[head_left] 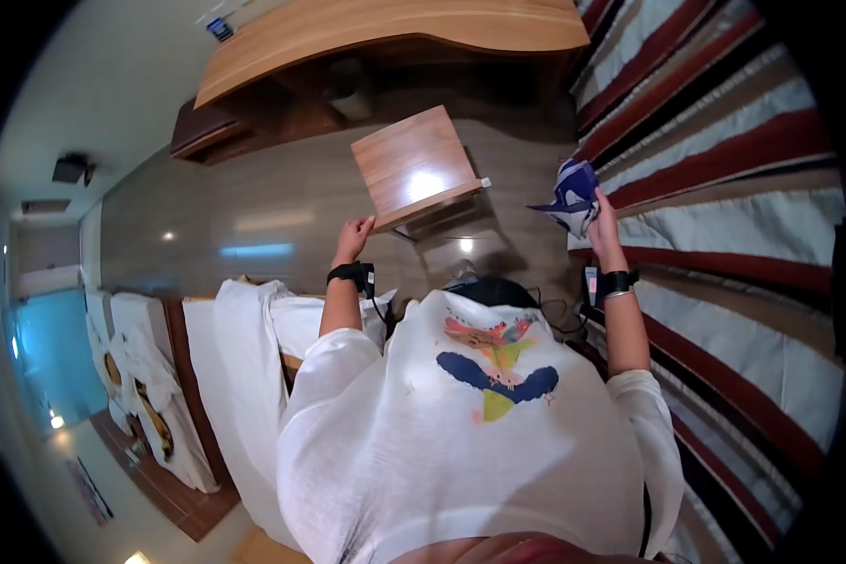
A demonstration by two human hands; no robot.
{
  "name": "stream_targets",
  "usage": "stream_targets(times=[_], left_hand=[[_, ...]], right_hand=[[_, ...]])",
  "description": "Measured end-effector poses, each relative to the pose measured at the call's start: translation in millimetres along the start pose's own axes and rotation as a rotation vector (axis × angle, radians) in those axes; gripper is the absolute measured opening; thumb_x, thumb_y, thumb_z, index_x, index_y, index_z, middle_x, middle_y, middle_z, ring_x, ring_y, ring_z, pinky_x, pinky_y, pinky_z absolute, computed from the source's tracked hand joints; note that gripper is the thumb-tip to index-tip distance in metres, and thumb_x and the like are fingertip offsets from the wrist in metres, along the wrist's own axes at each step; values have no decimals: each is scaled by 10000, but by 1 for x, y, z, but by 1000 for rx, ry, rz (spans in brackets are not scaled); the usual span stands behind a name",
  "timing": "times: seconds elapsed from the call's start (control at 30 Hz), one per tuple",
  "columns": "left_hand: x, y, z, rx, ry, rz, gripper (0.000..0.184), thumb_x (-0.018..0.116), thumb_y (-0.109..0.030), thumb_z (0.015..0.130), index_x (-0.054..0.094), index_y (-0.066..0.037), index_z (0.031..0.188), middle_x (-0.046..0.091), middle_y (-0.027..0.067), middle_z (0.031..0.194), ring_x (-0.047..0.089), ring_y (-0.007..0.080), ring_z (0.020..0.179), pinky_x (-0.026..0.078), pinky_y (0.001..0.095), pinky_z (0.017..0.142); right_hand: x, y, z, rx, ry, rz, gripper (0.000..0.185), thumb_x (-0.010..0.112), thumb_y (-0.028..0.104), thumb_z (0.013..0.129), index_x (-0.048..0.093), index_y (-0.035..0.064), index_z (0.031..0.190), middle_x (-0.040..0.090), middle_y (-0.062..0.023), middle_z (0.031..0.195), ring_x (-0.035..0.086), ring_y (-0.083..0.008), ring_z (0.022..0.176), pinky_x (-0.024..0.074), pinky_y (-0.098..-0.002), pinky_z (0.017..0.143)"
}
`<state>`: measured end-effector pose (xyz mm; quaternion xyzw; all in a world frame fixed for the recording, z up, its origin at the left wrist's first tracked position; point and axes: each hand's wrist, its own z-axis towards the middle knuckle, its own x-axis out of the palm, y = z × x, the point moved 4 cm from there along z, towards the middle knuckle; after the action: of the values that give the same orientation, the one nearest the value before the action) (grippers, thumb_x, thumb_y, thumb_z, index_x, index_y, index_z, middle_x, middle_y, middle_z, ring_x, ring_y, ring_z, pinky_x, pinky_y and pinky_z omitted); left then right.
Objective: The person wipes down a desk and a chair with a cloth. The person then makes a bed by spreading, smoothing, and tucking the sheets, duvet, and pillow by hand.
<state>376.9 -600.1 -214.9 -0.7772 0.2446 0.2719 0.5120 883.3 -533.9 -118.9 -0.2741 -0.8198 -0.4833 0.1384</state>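
A small wooden table with a glossy light-brown top stands on the floor in front of me. My left hand is at its near left corner, fingers closed on the edge. Out to the right, my right hand holds a crumpled purple and grey cloth, clear of the small table and close to the striped curtain. Part of the cloth hangs to the left of my fingers.
A long wooden desk runs along the far side, with a bin beneath it. Striped curtains fill the right. Beds with white sheets lie at the left. Cables are on the floor near my legs.
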Motion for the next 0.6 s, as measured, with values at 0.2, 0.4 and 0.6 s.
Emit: stream_targets(times=[0.2, 0.4, 0.6], left_hand=[[1, -18, -13, -21, -212, 305, 476, 397, -511, 756, 556, -88, 905, 520, 100, 936, 330, 240, 1031, 225, 434, 840], [7, -7, -4, -39, -103, 267, 485, 352, -529, 765, 499, -106, 950, 479, 85, 1005, 245, 229, 1080, 146, 490, 843], [8, -4, 1, -73, -22, 297, 482, 328, -526, 775, 466, -101, 956, 430, 135, 1039, 258, 256, 1066, 159, 481, 850]], right_hand=[[-14, -54, -51, 97, 3, 369, 354, 305, 263, 844, 428, 22, 1072, 469, -92, 1086, 422, -222, 1020, 294, -356, 902], [4, -115, -55, 103, 139, 553, 408, 224, 291, 848, 390, 26, 1110, 418, -113, 1143, 371, -266, 1073, 254, -410, 926], [49, -162, -14, 131, 220, 710, 577, 125, 479, 823, 352, 73, 1164, 381, -104, 1180, 336, -275, 1095, 224, -428, 926]])
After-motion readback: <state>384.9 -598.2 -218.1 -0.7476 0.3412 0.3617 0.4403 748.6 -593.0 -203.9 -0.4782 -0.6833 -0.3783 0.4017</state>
